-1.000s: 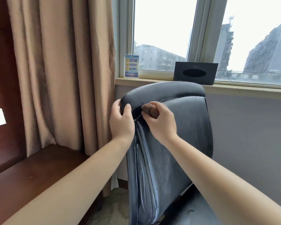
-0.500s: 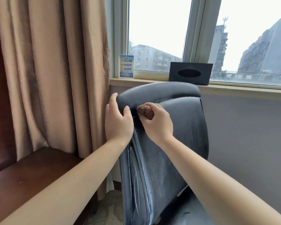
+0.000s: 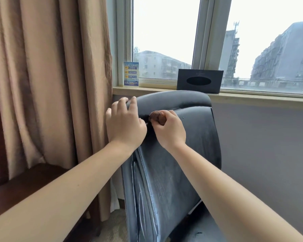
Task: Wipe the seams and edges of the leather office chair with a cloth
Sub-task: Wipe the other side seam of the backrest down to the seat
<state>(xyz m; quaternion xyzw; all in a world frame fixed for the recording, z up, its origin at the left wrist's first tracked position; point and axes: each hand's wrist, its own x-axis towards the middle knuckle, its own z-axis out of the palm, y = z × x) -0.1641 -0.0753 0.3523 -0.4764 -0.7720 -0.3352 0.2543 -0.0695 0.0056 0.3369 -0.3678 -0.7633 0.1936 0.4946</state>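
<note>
We see the office chair [image 3: 187, 137] covered in dark leather with a soft sheen, streaked pale across its backrest, and stitched seams down its left edge. The cloth [image 3: 158, 116] is a brown, nubbly wad. The curtain [image 3: 47, 81] is tan woven fabric, matt and finely ribbed. The desk [image 3: 24, 182] is dark polished wood. The tissue box [image 3: 199, 81] looks matt black, the windowsill [image 3: 261, 98] smooth and pale.

1. I see the leather office chair [image 3: 187, 154] right of centre, black, its upright backrest worn and streaked pale, a padded headrest roll across the top, seams running down the left edge.
2. I see the cloth [image 3: 158, 117], a small brown wad pressed at the seam under the headrest roll, near the backrest's upper left corner.
</note>
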